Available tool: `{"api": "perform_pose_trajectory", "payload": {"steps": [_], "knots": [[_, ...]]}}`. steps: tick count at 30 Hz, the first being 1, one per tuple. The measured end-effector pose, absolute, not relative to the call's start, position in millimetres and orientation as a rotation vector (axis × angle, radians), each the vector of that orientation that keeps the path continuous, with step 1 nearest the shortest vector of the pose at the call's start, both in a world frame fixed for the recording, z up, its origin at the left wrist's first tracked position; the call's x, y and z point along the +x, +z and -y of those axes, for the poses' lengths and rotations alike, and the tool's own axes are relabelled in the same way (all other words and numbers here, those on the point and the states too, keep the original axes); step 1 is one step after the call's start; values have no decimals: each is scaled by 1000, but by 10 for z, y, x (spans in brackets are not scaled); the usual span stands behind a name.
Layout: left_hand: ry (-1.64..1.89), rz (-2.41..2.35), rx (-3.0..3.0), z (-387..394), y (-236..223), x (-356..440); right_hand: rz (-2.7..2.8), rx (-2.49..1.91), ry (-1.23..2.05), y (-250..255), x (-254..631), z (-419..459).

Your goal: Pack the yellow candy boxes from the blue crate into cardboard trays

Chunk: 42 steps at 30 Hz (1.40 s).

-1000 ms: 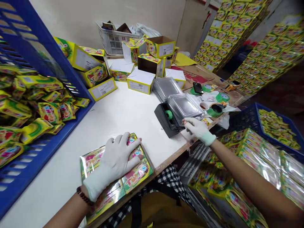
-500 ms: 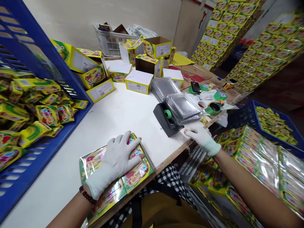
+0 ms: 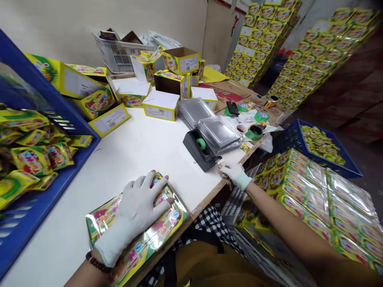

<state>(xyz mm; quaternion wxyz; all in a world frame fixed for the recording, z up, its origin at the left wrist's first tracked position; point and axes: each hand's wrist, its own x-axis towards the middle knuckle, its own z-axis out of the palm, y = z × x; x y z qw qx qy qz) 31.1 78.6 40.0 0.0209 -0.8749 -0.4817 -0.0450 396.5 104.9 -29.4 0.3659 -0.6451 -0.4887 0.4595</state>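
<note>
My left hand (image 3: 139, 207) lies with fingers spread, palm down on a shiny, film-covered pack of fruit-printed candy boxes (image 3: 163, 231) at the table's front edge. Its fingertips reach over the pack's far side. By the front end of a black tape dispenser (image 3: 199, 149), my right hand (image 3: 235, 173) has thumb and fingers pinched together on the end of the tape, which hardly shows. A roll with a green core (image 3: 201, 143) sits in the dispenser. Clear plastic trays (image 3: 221, 133) are stacked directly behind it.
A blue crate (image 3: 79, 159) of candy packets stands at left. Yellow boxes (image 3: 161, 104) and a white basket (image 3: 119, 54) are at the back. A phone (image 3: 232, 108) and tape rolls (image 3: 254, 132) lie right. Wrapped packs (image 3: 308, 191) are piled beside the table.
The view has turned slightly right, so things on the table sit further left. My left hand stays on the pack, and my right hand remains pinched by the dispenser's front end.
</note>
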Motion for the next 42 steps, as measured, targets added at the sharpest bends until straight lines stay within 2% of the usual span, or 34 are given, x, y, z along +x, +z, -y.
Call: {"api": "perform_pose_trajectory", "payload": {"steps": [10, 24, 35, 38, 42], "knots": [[-247, 1590, -2753, -690, 509, 361, 1264, -1550, 1274, -350, 4060, -1138], [-138, 1548, -2733, -797, 448, 356, 1188, -1615, 1304, 216, 4099, -994], [-111, 1440, -2885, -805, 501, 332, 1166, -1695, 1354, -262, 4057, -1058], [-121, 1450, -2904, -800, 541, 331, 1262, -1689, 1407, -114, 4075, -960], [-141, 1416, -2902, -780, 547, 320, 1639, -1403, 1758, 342, 3774, -869]]}}
